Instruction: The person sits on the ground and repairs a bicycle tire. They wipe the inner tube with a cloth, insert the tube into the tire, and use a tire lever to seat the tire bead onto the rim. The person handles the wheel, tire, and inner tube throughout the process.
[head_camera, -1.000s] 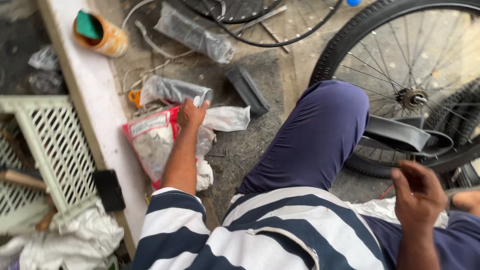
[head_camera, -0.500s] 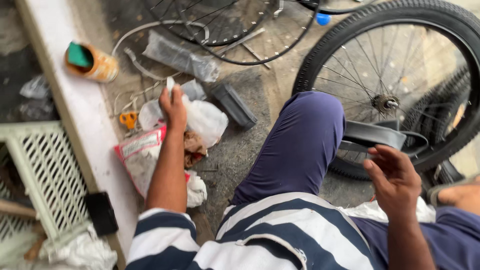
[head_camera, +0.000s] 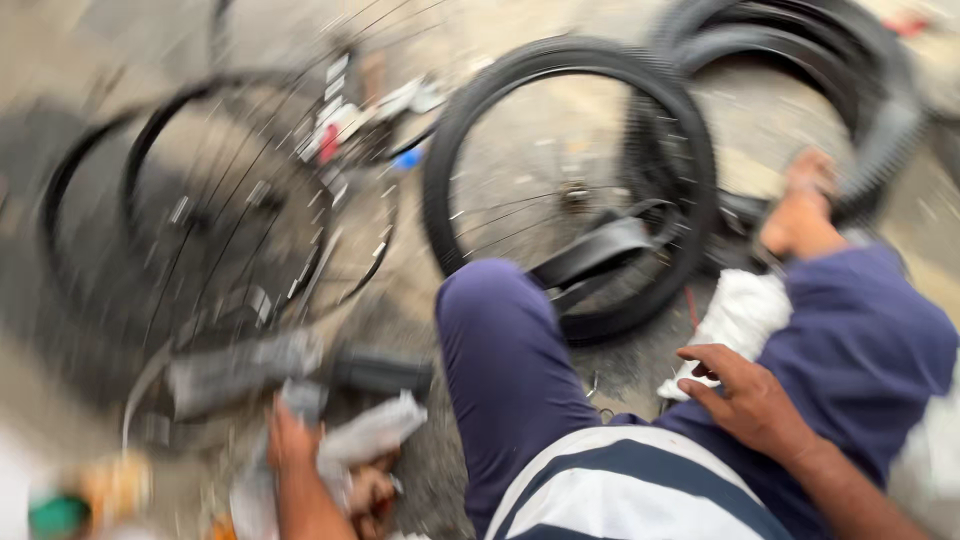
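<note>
Fingers (head_camera: 300, 425) of left hand (head_camera: 290, 445) perhaps on blurred bags (head_camera: 370, 430)

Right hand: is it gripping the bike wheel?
No. The right hand rests open on the thigh beside a white cloth, well clear of the bike wheel.

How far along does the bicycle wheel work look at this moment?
Looks done: the black inner tube already hangs loose out of the tyred wheel, so the tyre seems opened. In hand: the left hand is down in the plastic bags on the ground, the right hand rests by a white cloth. Left: the tube is not back in, and a bare rim lies aside. The picture is blurred.
</note>
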